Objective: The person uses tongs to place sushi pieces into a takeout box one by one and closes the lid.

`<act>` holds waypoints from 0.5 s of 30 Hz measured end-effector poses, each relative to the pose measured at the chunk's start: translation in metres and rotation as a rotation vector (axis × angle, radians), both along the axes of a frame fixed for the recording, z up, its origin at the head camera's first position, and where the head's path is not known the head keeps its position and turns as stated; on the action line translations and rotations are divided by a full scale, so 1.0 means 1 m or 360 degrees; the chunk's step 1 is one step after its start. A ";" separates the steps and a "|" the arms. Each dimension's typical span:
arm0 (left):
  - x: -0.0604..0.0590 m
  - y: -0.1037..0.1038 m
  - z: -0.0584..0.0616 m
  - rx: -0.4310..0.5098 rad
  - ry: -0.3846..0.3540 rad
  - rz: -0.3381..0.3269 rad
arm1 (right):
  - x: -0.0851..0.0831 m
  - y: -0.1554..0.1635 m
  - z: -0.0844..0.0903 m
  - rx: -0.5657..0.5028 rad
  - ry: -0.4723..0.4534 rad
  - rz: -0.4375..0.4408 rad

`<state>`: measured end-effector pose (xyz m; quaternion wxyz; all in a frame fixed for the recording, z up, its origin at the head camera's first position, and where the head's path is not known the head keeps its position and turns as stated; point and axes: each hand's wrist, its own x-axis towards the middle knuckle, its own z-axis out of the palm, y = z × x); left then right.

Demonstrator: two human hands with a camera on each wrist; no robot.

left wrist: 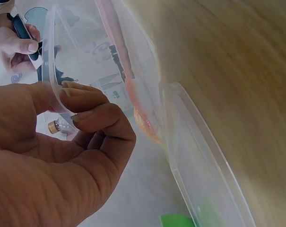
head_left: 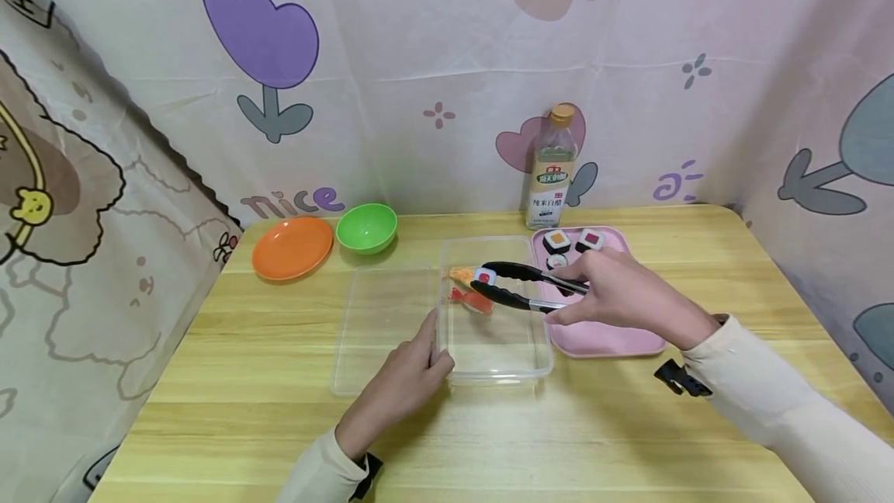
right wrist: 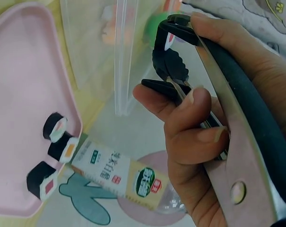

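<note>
My right hand [head_left: 569,297] grips black tongs [head_left: 524,286] whose tips pinch a small sushi piece [head_left: 484,277] over the far end of a clear plastic container [head_left: 541,359]. Inside the container lie an orange shrimp piece [head_left: 461,274] and a red piece [head_left: 475,301]. Thumb and fingers of my left hand [head_left: 434,348] pinch the container's left rim [left wrist: 52,80]. In the right wrist view my right hand [right wrist: 199,118] is curled round the tongs [right wrist: 237,109]. A pink tray [head_left: 608,336] at the right holds three sushi rolls [head_left: 556,241].
The clear lid [head_left: 377,324] lies flat left of the container. A vinegar bottle [head_left: 552,169] stands at the back, behind the tray. An orange plate [head_left: 292,247] and a green bowl [head_left: 366,227] sit at the back left. Patterned cloth walls close in three sides.
</note>
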<state>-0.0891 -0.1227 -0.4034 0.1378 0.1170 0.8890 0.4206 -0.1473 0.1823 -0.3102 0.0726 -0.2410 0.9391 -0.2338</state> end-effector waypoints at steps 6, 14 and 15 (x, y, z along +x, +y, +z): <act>0.001 0.001 0.000 0.0005 0.0036 -0.0018 | 0.000 -0.011 -0.001 0.0083 -0.0034 0.0016; 0.001 0.000 0.000 -0.0021 0.0048 -0.0010 | -0.003 -0.025 -0.006 0.0126 -0.0036 0.0107; 0.001 0.000 0.000 -0.0026 0.0048 -0.0008 | -0.003 -0.026 -0.007 0.0129 -0.0044 0.0124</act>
